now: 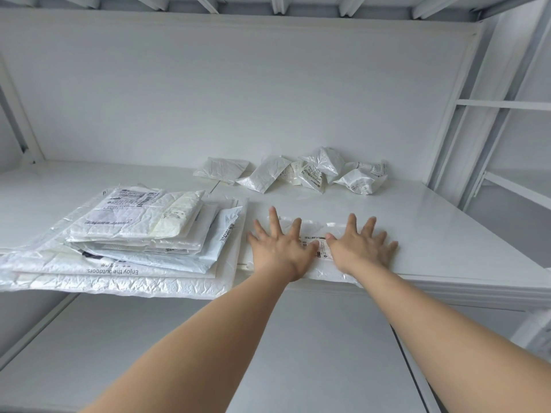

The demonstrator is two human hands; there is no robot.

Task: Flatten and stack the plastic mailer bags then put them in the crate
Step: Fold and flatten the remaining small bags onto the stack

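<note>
A clear plastic mailer bag (323,231) with a small printed label lies flat at the front edge of a white shelf (447,234). My left hand (280,245) and my right hand (362,244) both press down on it side by side, fingers spread and straight. To the left sits a stack of flattened mailer bags (134,236), the largest at the bottom and overhanging the shelf edge. At the back of the shelf lies a loose pile of crumpled white mailer bags (301,172). No crate is in view.
The shelf has a white back wall (238,90) and a ribbed ceiling above. White upright posts (465,138) and side shelving stand at the right. A lower white surface (298,353) lies beneath my forearms.
</note>
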